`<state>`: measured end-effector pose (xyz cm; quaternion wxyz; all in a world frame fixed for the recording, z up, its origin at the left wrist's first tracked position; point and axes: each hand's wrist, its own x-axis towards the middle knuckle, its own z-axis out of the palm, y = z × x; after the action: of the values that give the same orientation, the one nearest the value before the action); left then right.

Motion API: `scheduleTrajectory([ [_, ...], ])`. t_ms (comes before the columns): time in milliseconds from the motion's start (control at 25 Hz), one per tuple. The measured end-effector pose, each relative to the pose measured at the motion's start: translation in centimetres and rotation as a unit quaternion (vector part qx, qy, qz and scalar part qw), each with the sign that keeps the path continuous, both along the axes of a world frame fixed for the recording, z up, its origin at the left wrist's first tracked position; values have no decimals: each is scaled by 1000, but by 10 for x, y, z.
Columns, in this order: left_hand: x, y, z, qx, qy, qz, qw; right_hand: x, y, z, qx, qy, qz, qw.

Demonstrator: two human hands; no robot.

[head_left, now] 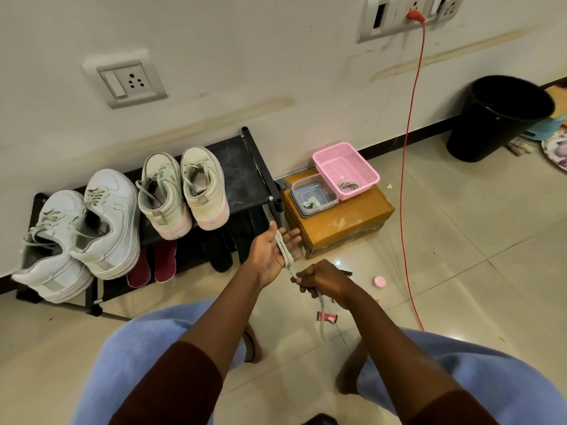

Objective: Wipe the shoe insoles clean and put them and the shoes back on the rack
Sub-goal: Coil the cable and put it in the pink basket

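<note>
A low black shoe rack point(245, 167) stands against the wall. On its top shelf sit two white sneakers point(89, 228) at the left and two cream high-top shoes point(184, 188) beside them. Two maroon insoles point(164, 260) lean on the lower shelf. My left hand point(270, 250) is held palm up with straight fingers, and a white shoelace point(283, 251) is wound around it. My right hand point(325, 279) pinches the lace's free length just below, and the lace's end hangs toward the floor.
A cardboard box point(340, 219) right of the rack carries a clear plastic container point(313, 194) and a pink basket point(345, 170). An orange cable point(408, 179) runs from a wall socket to the floor. A black bin point(497, 118) stands far right. A pink cap point(379, 282) and a red wrapper point(326, 317) lie on the tiles.
</note>
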<state>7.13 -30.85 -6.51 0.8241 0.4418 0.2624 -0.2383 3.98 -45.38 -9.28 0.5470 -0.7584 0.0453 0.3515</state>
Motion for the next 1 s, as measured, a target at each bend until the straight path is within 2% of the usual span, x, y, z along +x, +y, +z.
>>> scheduleTrajectory([
  [80, -6, -2, -6, 90, -8, -54, 994, 6, -2, 9, -50, -22, 74, 996],
  [200, -19, -4, -8, 152, -16, -165, 974, 22, -6, 31, -112, -91, 175, 974],
  [280, -26, -5, -4, 163, -18, -246, 955, 34, -8, 41, -112, -132, 185, 967],
  [360, -29, -9, -1, 122, -9, -281, 952, 43, -11, 45, -86, -154, 161, 971],
  [440, -29, -12, 2, 67, 6, -269, 961, 47, -13, 43, -52, -162, 117, 978],
  [560, -25, -13, 2, 14, 16, -221, 975, 40, -16, 31, 38, -132, -23, 990],
  [720, -22, -9, 6, -44, 14, -173, 984, 23, -12, 7, 181, -53, -201, 961],
  [880, -20, -13, 6, -104, 3, -67, 992, 4, 4, -2, 238, 45, -247, 938],
  [1000, -16, -19, -1, -104, -13, 29, 994, -1, 14, 1, 271, 118, -263, 918],
])
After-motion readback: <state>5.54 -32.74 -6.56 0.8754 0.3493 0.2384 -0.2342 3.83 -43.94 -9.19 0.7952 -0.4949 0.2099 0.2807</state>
